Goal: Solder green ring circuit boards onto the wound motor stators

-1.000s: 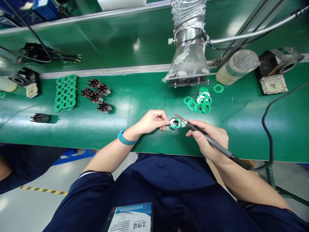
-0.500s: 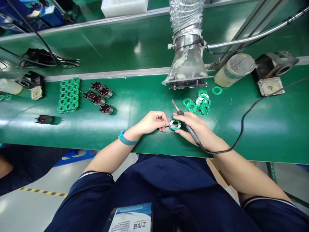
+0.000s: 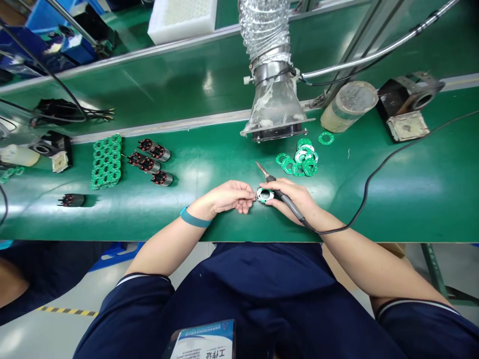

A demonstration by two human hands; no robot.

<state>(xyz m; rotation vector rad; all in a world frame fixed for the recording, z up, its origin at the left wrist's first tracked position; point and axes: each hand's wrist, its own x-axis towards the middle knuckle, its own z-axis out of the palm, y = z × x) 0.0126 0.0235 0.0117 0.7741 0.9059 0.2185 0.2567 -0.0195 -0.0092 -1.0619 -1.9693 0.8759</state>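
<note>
Near the bench's front edge my right hand has its thumb and fingers around a motor stator with a green ring-shaped circuit board on top. The same hand carries a soldering iron, its tip pointing up and left, away from the ring. My left hand is closed, with thumb and forefinger pinched at the ring's left edge. Whatever lies between those fingertips is too small to make out. Beyond the right hand lies a loose pile of green ring boards.
Several stators stand left of centre beside a stack of green board panels. A fume hood hangs over the bench. At right are a cloudy jar, an iron stand and the iron's cable. Another person's arm shows lower left.
The view has shifted slightly. My left fingers have shifted at the ring's left edge, and the ring appears turned a little. The right hand still holds the iron and the stator.
</note>
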